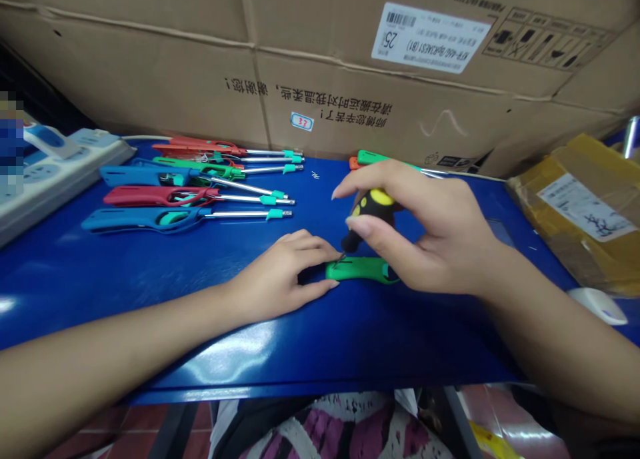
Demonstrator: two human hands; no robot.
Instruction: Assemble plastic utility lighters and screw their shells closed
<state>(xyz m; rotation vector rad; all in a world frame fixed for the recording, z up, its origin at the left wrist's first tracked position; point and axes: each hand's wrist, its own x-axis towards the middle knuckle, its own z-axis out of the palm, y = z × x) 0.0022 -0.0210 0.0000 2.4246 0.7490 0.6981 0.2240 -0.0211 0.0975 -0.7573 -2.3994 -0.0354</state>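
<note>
A green gas lighter [357, 270] lies flat on the blue table in front of me. My left hand [290, 272] pinches its left end between thumb and fingers, keeping it against the tabletop. Above it, my right hand [435, 232] grips a stubby black-and-yellow screwdriver [373, 209] by the handle. The screwdriver is tilted, and its tip meets the top of the lighter near my left fingertips. The right end of the lighter is hidden behind my right hand.
Several long-nosed lighters [150, 220] lie in a row at the left. A green lighter [370, 157] rests behind my right hand. A cardboard box [190, 79] walls the back. A power strip [75, 159] stands left; a taped carton [580, 212] and white mouse [597, 306] are right.
</note>
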